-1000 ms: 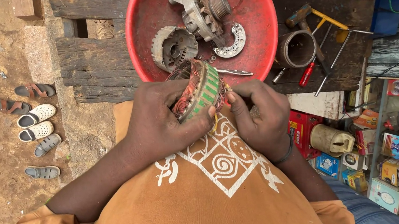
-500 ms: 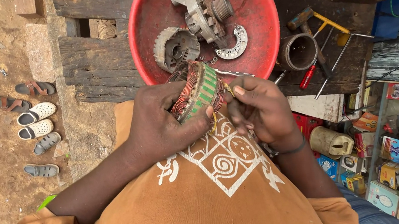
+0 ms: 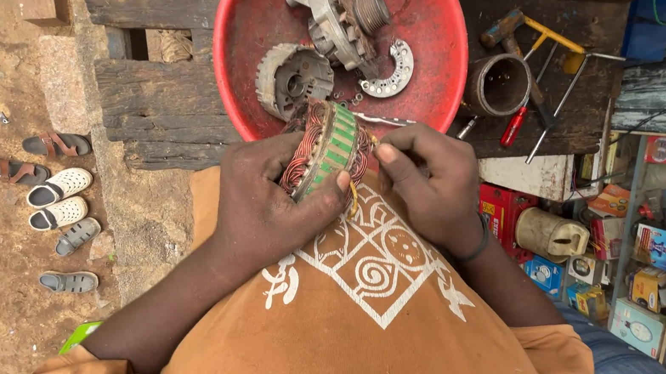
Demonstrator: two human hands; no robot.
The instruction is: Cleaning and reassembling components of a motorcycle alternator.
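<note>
My left hand (image 3: pixel 271 204) grips a round stator ring (image 3: pixel 326 145) with copper windings and a green band, held on edge over my lap. My right hand (image 3: pixel 431 183) is closed against the ring's right side, its thumb and fingers pinching at the winding wires there. Just beyond the ring sits a red plastic basin (image 3: pixel 433 36). It holds a grey metal alternator housing with a pulley (image 3: pixel 336 15), a round toothed rotor part (image 3: pixel 291 77) and a curved metal plate (image 3: pixel 391 76).
A dark wooden bench (image 3: pixel 160 107) carries the basin, a metal cylinder (image 3: pixel 499 84), a red-handled screwdriver (image 3: pixel 518 124) and a hammer (image 3: pixel 509 22). Shelves of small boxes (image 3: pixel 634 259) stand at the right. Several sandals (image 3: pixel 52 198) lie on the dirt at the left.
The ring and both hands sit slightly lower and nearer my body. My right hand's fingers have shifted along the ring's right edge.
</note>
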